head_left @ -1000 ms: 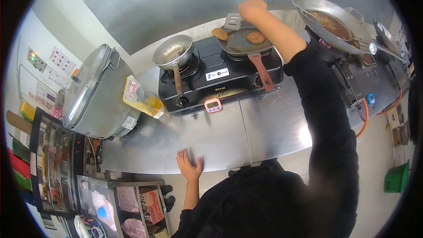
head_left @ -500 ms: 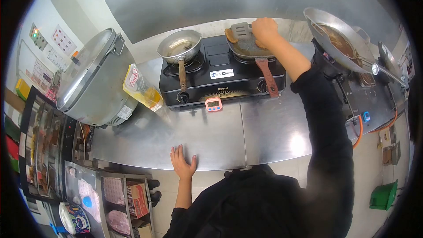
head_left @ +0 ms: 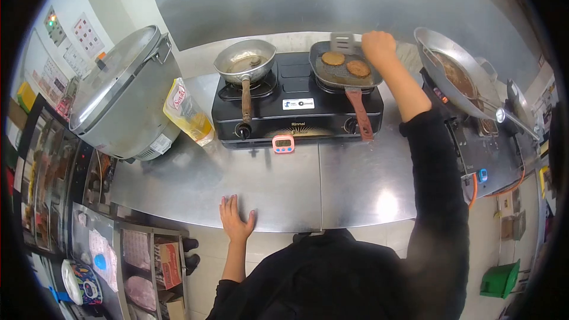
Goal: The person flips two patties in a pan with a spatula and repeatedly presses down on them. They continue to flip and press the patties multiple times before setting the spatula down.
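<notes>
My right hand (head_left: 379,46) is closed round the handle of a grey slotted spatula (head_left: 342,42), its blade held over the far side of a square frying pan (head_left: 339,82). Two round browned patties lie in that pan: a lighter patty (head_left: 333,58) at the left and a darker patty (head_left: 358,69) at the right. The pan sits on the right burner of a black two-burner gas stove (head_left: 269,112), its brown handle toward me. My left hand (head_left: 237,222) rests with fingers spread on the front edge of the steel counter (head_left: 284,192).
A small wooden-handled saucepan (head_left: 245,62) is on the left burner. A pink timer (head_left: 283,144) stands at the stove's front. To the left are an oil pouch (head_left: 188,115) and a large lidded pot (head_left: 127,101); a wok (head_left: 450,68) with brown liquid is at the right.
The spatula has moved up and right, away from the pan's left edge. The left patty, tilted against that edge before, now lies flat. My left hand stays on the counter.
</notes>
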`<state>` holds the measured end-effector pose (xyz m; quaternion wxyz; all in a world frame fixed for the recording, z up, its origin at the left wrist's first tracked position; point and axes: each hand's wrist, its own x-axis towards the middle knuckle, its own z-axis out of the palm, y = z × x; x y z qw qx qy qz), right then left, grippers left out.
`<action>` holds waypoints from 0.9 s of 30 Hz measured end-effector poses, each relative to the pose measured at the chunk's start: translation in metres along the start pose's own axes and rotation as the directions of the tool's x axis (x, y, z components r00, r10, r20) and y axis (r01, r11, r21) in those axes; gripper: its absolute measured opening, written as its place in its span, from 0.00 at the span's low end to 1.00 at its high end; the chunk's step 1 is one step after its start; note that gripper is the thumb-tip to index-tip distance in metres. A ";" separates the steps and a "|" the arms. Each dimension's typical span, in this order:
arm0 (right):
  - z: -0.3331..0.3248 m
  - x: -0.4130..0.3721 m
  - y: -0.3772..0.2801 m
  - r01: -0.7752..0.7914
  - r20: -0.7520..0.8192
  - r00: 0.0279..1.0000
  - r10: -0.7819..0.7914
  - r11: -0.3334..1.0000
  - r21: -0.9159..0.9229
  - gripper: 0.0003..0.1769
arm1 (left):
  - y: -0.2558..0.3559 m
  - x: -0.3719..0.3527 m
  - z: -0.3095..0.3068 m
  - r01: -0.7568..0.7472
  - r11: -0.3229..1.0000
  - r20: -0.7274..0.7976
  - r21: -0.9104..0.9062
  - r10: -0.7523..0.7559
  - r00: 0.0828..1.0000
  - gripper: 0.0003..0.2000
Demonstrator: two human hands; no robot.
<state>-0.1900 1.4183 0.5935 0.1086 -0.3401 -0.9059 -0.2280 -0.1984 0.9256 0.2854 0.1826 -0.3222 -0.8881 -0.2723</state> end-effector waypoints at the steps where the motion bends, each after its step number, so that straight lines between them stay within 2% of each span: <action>1: 0.002 0.002 0.005 -0.012 0.013 1.000 0.012 1.000 -0.015 0.11 | 0.000 0.000 -0.001 0.002 1.000 0.002 -0.002 -0.002 1.000 0.32; 6: 0.025 0.016 0.027 -0.040 0.101 0.994 0.045 0.998 -0.047 0.12 | 0.002 0.001 -0.002 0.020 1.000 -0.018 0.009 -0.020 1.000 0.33; 12: 0.041 0.038 0.056 -0.070 0.198 0.978 0.059 0.996 0.049 0.11 | 0.007 0.004 -0.004 0.045 0.999 -0.005 0.023 -0.045 0.999 0.34; 15: 0.045 0.055 0.079 -0.100 0.499 0.867 0.005 0.982 0.163 0.09 | 0.009 0.004 -0.006 0.047 0.999 0.007 0.028 -0.047 0.999 0.34; 18: 0.064 0.062 0.099 -0.167 0.583 0.805 -0.109 0.901 0.400 0.09 | 0.008 0.004 -0.005 0.038 0.999 0.006 0.033 -0.038 0.999 0.33; 27: 0.067 0.063 0.103 -0.234 0.637 0.759 -0.135 0.856 0.461 0.08 | 0.013 0.005 -0.008 0.052 0.998 0.033 0.046 -0.054 0.998 0.33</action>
